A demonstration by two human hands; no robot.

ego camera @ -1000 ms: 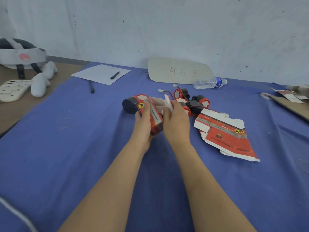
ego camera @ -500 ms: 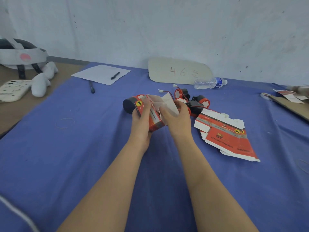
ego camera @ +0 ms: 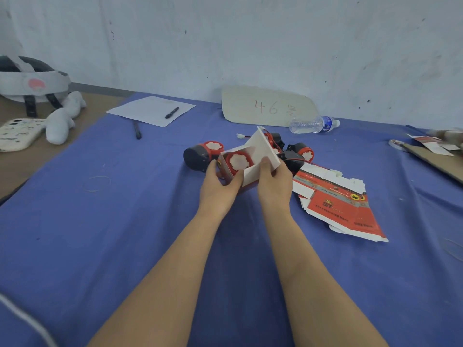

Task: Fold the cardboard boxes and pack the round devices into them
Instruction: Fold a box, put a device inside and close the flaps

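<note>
I hold a small red-and-white cardboard box (ego camera: 253,169) above the blue cloth at the table's middle. Its white lid flap stands open and tilts up to the right. A round device with a red rim and white face (ego camera: 237,161) sits inside the box. My left hand (ego camera: 219,186) grips the box's left end. My right hand (ego camera: 273,182) grips its right side, thumb on the white flap. Another round black-and-red device (ego camera: 201,154) lies just behind to the left. More devices with red wires (ego camera: 293,152) lie behind the box. Flat unfolded boxes (ego camera: 340,204) lie at the right.
Blue cloth (ego camera: 105,234) covers the table. Far off lie a paper sheet with a pen (ego camera: 152,110), a second pen (ego camera: 137,128), a cardboard sign marked 46 (ego camera: 268,106) and a water bottle (ego camera: 313,124). A headset (ego camera: 30,83) and phone (ego camera: 17,134) sit left; a cardboard piece (ego camera: 436,160) right.
The box has turned so its open side faces me, the lid flap has swung up and open, and the round device inside now shows. Both hands stayed on the box.
</note>
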